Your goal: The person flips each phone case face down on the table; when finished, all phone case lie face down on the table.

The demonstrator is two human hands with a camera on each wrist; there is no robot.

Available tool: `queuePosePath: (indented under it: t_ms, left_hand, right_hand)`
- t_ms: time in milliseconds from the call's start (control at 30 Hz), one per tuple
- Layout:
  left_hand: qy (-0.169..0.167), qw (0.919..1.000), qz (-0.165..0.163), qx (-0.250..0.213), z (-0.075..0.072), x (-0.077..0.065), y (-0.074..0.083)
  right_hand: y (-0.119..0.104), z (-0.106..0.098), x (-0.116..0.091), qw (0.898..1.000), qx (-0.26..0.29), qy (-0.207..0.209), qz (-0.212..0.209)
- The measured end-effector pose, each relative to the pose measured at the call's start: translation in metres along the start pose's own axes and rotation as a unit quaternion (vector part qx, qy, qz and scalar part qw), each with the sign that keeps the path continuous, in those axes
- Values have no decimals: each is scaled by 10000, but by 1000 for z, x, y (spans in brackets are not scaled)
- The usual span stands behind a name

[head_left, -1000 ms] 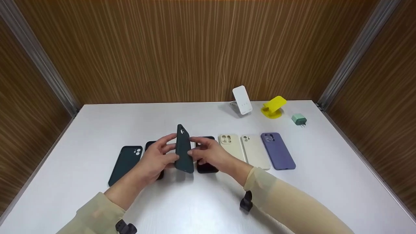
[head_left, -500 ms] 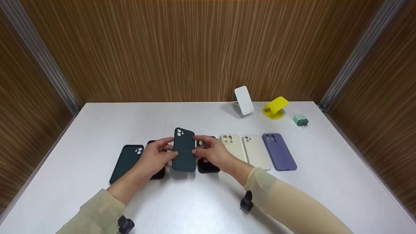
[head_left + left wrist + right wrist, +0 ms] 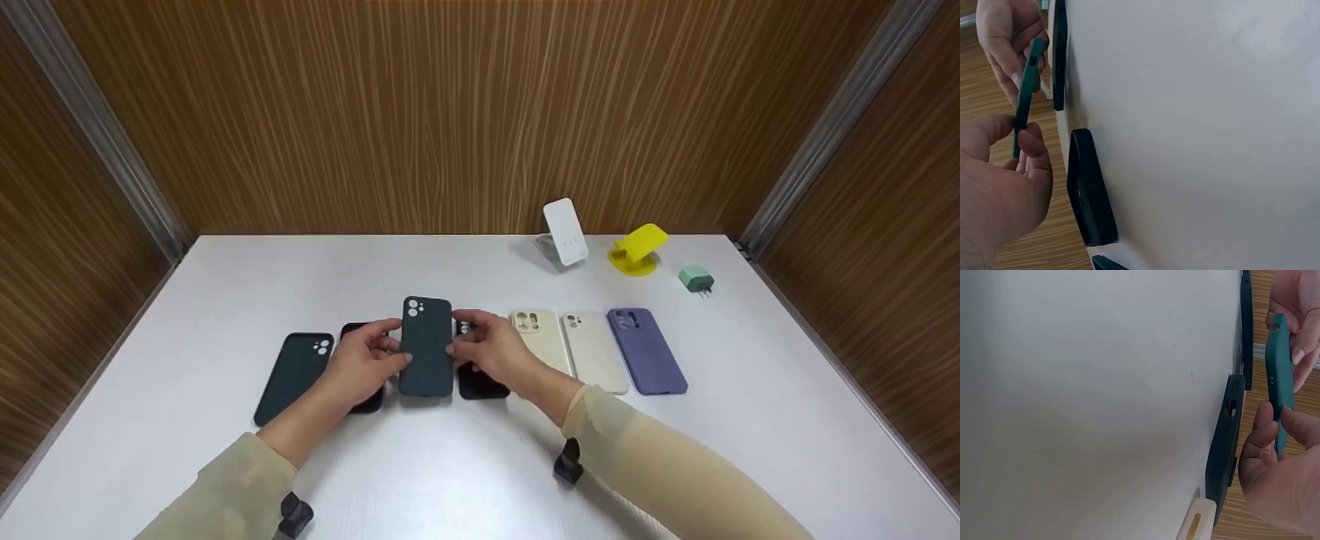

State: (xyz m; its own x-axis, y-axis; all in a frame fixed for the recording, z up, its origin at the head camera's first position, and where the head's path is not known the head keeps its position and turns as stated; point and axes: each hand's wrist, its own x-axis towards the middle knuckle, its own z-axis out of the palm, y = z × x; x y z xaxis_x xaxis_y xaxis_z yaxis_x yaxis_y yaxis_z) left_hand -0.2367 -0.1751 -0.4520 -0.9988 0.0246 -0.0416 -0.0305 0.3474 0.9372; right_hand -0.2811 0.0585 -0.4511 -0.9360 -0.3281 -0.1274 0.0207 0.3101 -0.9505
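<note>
A dark green phone case point(image 3: 426, 349) is held up off the table, its back and camera cutouts facing me in the head view. My left hand point(image 3: 364, 364) pinches its left edge between thumb and fingers. On the opposite edge, my right hand point(image 3: 499, 352) pinches it the same way. The wrist views show the case's thin bottom edge point(image 3: 1028, 81) with a port slot. Partly behind my left hand lies a black case point(image 3: 367, 403), inner side up. Under my right hand is another black case point(image 3: 484, 384). A dark green case point(image 3: 292, 379) lies farther left.
To the right, a cream case point(image 3: 541, 341), an off-white case point(image 3: 595, 352) and a purple case point(image 3: 648, 351) lie in a row. A white stand point(image 3: 566, 231), a yellow stand point(image 3: 637, 247) and a green charger plug point(image 3: 697, 280) are behind. Wood-grain panels point(image 3: 450, 112) enclose the white table point(image 3: 315, 274).
The held case has turned from nearly edge-on to showing its full back. Both hands keep their grip on its sides. Over the last half second it has barely moved.
</note>
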Motion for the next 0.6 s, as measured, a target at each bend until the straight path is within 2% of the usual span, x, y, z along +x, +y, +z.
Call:
queuePosePath:
  t_ms: [367,600]
  left_hand:
    - [101,9985,247,480,4,4,-8]
    - [133,9982,291,515,7,6,-14]
  right_hand:
    - [3,0,0,9995,-226,-82,-180]
    - [5,0,1,9981,-528,-100,-300]
